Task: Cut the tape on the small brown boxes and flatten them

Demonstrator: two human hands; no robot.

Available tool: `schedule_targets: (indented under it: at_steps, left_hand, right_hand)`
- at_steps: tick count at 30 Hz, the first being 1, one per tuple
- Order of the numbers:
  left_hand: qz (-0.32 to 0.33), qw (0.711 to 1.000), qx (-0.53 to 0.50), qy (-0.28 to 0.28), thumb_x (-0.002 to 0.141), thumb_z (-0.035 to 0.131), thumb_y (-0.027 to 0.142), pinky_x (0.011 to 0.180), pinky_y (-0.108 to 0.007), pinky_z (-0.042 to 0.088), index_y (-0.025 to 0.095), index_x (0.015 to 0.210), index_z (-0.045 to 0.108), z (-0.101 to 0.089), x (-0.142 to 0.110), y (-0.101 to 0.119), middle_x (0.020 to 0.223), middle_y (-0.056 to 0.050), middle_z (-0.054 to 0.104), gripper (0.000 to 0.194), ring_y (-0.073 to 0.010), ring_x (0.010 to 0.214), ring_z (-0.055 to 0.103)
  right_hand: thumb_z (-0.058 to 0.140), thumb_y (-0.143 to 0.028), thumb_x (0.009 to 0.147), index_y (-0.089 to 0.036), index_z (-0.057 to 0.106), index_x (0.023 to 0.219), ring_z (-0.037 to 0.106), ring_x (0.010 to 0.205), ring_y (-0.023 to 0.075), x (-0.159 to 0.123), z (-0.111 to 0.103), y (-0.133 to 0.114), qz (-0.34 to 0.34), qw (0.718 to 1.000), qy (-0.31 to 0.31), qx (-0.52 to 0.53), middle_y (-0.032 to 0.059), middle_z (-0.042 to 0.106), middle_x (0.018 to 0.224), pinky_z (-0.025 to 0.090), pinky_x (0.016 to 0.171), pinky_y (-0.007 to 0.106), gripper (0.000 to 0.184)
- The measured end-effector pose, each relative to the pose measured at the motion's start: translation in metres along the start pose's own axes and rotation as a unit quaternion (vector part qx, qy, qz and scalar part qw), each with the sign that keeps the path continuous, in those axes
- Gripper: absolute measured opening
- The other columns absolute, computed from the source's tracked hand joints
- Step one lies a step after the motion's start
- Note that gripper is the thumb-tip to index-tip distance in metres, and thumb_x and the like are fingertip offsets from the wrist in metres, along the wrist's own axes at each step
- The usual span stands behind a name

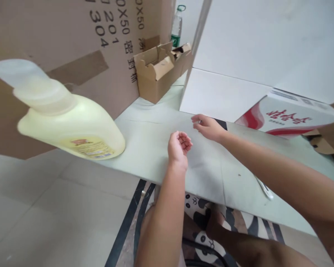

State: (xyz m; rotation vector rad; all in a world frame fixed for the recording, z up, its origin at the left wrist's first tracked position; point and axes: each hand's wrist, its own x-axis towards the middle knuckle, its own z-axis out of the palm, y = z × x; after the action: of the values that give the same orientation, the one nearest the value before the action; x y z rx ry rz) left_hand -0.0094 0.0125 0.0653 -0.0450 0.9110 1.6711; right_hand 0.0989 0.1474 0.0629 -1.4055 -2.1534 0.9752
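Note:
Over the pale green tabletop (147, 155), my left hand (179, 146) is held palm inward with the fingers loosely curled. Nothing shows inside it. To its right and a little farther away, my right hand (208, 128) has its thumb and fingers apart, and no object is visible between them. Just behind the right wrist a small black object (222, 124) is mostly hidden. A pale yellow plastic bottle (97, 122) with a translucent cap and a label stands at the table's left edge, apart from both hands.
A large printed carton (72, 33) rises at the left. Small open cardboard boxes (153, 79) and a clear water bottle (177, 26) are behind. A red-and-white box (284, 115) stands at the right. A slim white object (265, 188) lies partly under my right forearm.

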Motion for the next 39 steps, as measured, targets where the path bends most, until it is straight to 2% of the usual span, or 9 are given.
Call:
schedule_targets:
  at_steps: [5, 9, 15, 20, 24, 26, 29, 33, 39]
  left_hand:
    - [0.007, 0.999, -0.032, 0.023, 0.081, 0.048, 0.03, 0.053, -0.021, 0.036, 0.017, 0.065, 0.055, -0.015, 0.004, 0.023, 0.057, 0.001, 0.054, 0.021, -0.009, 0.048, 0.05]
    - [0.037, 0.997, -0.051, 0.042, 0.081, 0.047, 0.029, 0.054, -0.022, 0.037, 0.017, 0.064, 0.054, -0.027, 0.012, 0.044, 0.056, 0.001, 0.053, 0.022, -0.0094, 0.049, 0.049]
    - [0.09, 0.99, -0.057, 0.089, 0.081, 0.047, 0.027, 0.054, -0.024, 0.035, 0.019, 0.065, 0.051, -0.032, 0.025, 0.042, 0.057, 0.002, 0.048, 0.019, -0.0102, 0.05, 0.046]
    - [0.233, 0.966, 0.01, 0.115, 0.084, 0.045, 0.03, 0.063, -0.027, 0.038, 0.021, 0.067, 0.045, -0.036, 0.019, 0.033, 0.062, 0.002, 0.045, 0.019, -0.0124, 0.059, 0.049]
    - [0.449, 0.862, 0.094, 0.216, 0.083, 0.049, 0.026, 0.085, -0.031, 0.042, 0.022, 0.078, 0.052, -0.045, 0.004, 0.041, 0.08, 0.0, 0.053, 0.007, -0.0152, 0.082, 0.056]
    - [0.515, 0.817, 0.149, 0.213, 0.084, 0.051, 0.026, 0.101, -0.033, 0.039, 0.022, 0.092, 0.057, -0.048, -0.004, 0.045, 0.096, -0.002, 0.059, 0.011, -0.0173, 0.098, 0.058]
    - [0.494, 0.842, 0.203, 0.074, 0.089, 0.049, 0.034, 0.106, -0.036, 0.04, 0.022, 0.107, 0.062, -0.044, -0.008, 0.044, 0.117, -0.007, 0.065, 0.025, -0.0225, 0.121, 0.057]
    - [0.368, 0.885, 0.235, -0.164, 0.091, 0.049, 0.045, 0.099, -0.04, 0.049, 0.021, 0.101, 0.071, -0.026, -0.01, 0.028, 0.107, -0.009, 0.073, 0.034, -0.028, 0.11, 0.066]
    - [0.361, 0.88, 0.247, -0.187, 0.087, 0.058, 0.044, 0.096, -0.036, 0.05, 0.021, 0.095, 0.076, 0.002, -0.015, 0.0, 0.101, -0.008, 0.076, 0.031, -0.0256, 0.102, 0.068]
  right_hand:
    - [0.06, -0.019, 0.084, -0.02, 0.067, 0.116, 0.07, 0.09, 0.021, 0.091, 0.065, -0.089, -0.213, 0.97, 0.0, -0.119, 0.013, 0.061, 0.132, 0.051, 0.103, 0.047, 0.033]
    - [0.062, -0.017, 0.085, -0.016, 0.061, 0.122, 0.068, 0.106, 0.0212, 0.151, 0.088, -0.134, -0.208, 0.971, 0.059, -0.101, 0.0164, 0.047, 0.147, 0.042, 0.113, 0.047, 0.036]
    - [0.051, -0.017, 0.091, -0.011, 0.063, 0.103, 0.073, 0.085, 0.0172, 0.17, 0.097, -0.146, -0.159, 0.986, 0.046, -0.015, 0.0079, 0.068, 0.108, 0.054, 0.094, 0.039, 0.018]
    - [0.053, -0.014, 0.088, -0.018, 0.066, 0.091, 0.061, 0.053, 0.0076, 0.078, 0.069, -0.104, -0.165, 0.975, 0.119, 0.093, 0.0034, 0.068, 0.112, 0.056, 0.061, 0.029, 0.013]
    - [0.062, -0.025, 0.09, -0.023, 0.062, 0.073, 0.059, 0.052, 0.0132, -0.053, 0.012, -0.053, -0.215, 0.961, 0.161, 0.061, -0.0019, 0.063, 0.066, 0.05, 0.052, 0.027, 0.017]
    - [0.074, -0.023, 0.08, -0.026, 0.057, 0.069, 0.068, 0.065, 0.0189, -0.117, -0.016, -0.028, -0.261, 0.952, 0.147, 0.058, 0.0001, 0.067, 0.07, 0.052, 0.051, 0.028, 0.021]
    - [0.071, -0.018, 0.083, -0.032, 0.061, 0.093, 0.072, 0.066, 0.022, -0.192, -0.045, 0.0, -0.266, 0.957, 0.099, 0.067, 0.0017, 0.074, 0.077, 0.056, 0.049, 0.031, 0.021]
    - [0.06, -0.009, 0.085, -0.033, 0.064, 0.104, 0.074, 0.065, 0.0217, -0.246, -0.063, 0.027, -0.281, 0.957, 0.067, -0.04, 0.0031, 0.077, 0.079, 0.058, 0.052, 0.03, 0.031]
    - [0.054, -0.013, 0.09, -0.029, 0.056, 0.096, 0.076, 0.078, 0.0225, -0.263, -0.071, 0.062, -0.191, 0.973, 0.129, -0.032, 0.0119, 0.073, 0.127, 0.051, 0.049, 0.03, 0.017]
